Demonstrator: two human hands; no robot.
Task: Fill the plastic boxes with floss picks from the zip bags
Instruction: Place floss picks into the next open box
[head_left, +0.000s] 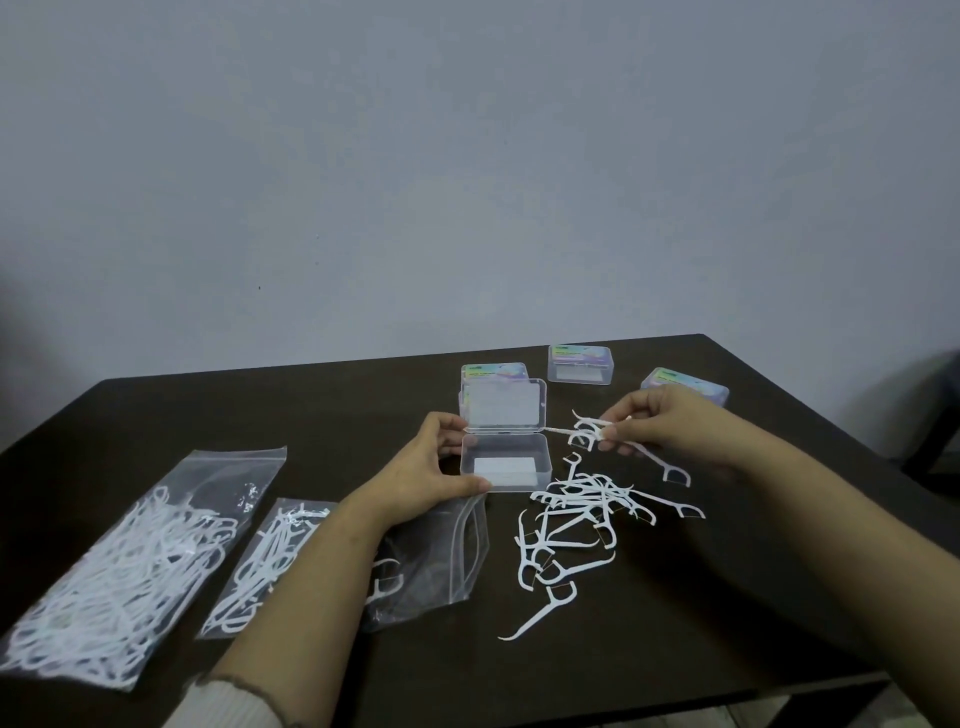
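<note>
I see a dark table (649, 649) against a plain wall (467, 156). Left hand (431, 467) grips the left side of the open plastic box (506, 464), thumb along its near-left corner, fingers curled at the hinge side. The box sits mid-table toward the far edge; its clear lid (503, 404) stands up behind it, and the tray looks to hold only a white paper insert. Right hand (670, 423) hovers just right of the box, fingertips pinching a small bunch of floss picks (589, 431); one longer pick (670, 470) trails from the same grip down toward the table.

Loose pile of floss picks (576, 525) lies on the table just near-right of the box, a single stray pick (543, 613) at its near end.

Zip bags: a large full one (119, 571) by the left edge, a narrower one (265, 561) beside it, partly under the left forearm, and a nearly emptied bag (441, 556) just near of the box with a pick or two left inside, as far as I can tell.

Three closed plastic boxes with coloured labels near the far edge: one (493, 371) right behind the open lid, one (581, 364) further right, one (685, 384) partly behind the right hand. White ribbed sleeve cuff (234, 701) at the left wrist.
</note>
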